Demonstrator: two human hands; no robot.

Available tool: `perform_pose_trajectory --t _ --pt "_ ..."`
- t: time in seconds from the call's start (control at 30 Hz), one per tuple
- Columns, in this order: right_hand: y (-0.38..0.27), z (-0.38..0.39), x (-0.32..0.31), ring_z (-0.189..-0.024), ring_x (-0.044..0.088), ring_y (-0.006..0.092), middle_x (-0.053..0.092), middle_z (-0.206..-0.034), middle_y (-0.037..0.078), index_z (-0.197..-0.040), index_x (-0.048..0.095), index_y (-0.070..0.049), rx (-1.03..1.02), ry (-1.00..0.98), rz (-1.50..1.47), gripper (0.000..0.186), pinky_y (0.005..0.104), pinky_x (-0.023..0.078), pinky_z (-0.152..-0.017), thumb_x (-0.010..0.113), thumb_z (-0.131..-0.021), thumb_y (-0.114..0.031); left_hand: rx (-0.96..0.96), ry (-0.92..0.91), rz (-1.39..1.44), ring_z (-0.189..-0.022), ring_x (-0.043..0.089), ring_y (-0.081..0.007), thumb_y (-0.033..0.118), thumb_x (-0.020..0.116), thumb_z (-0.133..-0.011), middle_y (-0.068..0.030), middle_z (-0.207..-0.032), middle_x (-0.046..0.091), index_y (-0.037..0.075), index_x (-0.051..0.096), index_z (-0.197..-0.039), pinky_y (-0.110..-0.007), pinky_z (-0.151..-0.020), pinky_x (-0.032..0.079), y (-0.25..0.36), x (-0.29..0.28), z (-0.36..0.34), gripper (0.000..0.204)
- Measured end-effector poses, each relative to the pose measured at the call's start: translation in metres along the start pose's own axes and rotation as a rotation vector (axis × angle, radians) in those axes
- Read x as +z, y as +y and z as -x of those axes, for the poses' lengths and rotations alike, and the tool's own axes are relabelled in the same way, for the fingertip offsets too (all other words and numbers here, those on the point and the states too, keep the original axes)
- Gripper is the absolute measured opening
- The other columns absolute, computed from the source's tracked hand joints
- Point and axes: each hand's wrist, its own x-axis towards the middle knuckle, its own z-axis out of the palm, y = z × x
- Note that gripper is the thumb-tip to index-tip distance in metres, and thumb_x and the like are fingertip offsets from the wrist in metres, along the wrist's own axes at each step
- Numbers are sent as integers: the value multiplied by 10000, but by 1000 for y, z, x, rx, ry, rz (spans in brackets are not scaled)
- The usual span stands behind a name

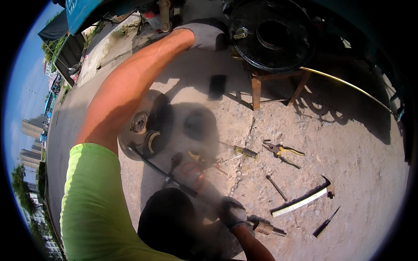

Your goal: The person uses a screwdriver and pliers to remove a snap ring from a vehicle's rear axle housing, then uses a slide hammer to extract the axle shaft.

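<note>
My left hand [210,35], in a grey glove with dark fingers, reaches far out to the left edge of a black round metal drum [278,54] on a wooden stool [256,87]. Its fingers are lost in shadow there. Low in the middle, my right hand [233,213], also gloved, is closed around part of a bar-like tool. A stepped metal end [263,226] sticks out on its right. On its other side, a dark metal rod [152,167] runs toward a round metal wheel part [143,124] on the ground. Haze blurs the stretch between.
Pliers [283,153], a screwdriver [246,151], a hammer-like tool with a pale handle [300,202], a short rod [277,188] and a dark pointed tool [325,222] lie on the rough ground. A yellow strip [348,82] juts right from the stool.
</note>
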Motion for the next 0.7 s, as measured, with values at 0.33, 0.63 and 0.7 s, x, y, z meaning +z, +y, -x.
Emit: perform_pose_trajectory --t 0.33,0.63,0.7 --pt "-59 17 -98 -1012 716 350 733 -1048 170 -1130 710 -89 -71 -135 85 384 440 570 -867 669 -883 -380 -35 174 -10 -871 655 -468 456 537 -930 -280 -968 684 27 712 -1009 -485 -769 526 -6 13 6 471" --pt "43 -7 -253 -865 735 226 740 -1022 131 -1134 729 -49 -3 656 -456 225 349 578 -790 705 -924 -125 124 -35 54 -917 649 -382 358 565 -981 -239 -1061 706 39 688 -1134 -429 -861 523 -45 38 -26 374" --pt "102 5 -296 -875 727 208 743 -1029 110 -1178 713 -15 -30 1045 -340 238 333 560 -827 664 -955 -83 95 -78 70 -1020 646 -325 251 566 -1005 -187 -1181 713 52 675 -1220 -404 -945 527 -51 30 -20 312"
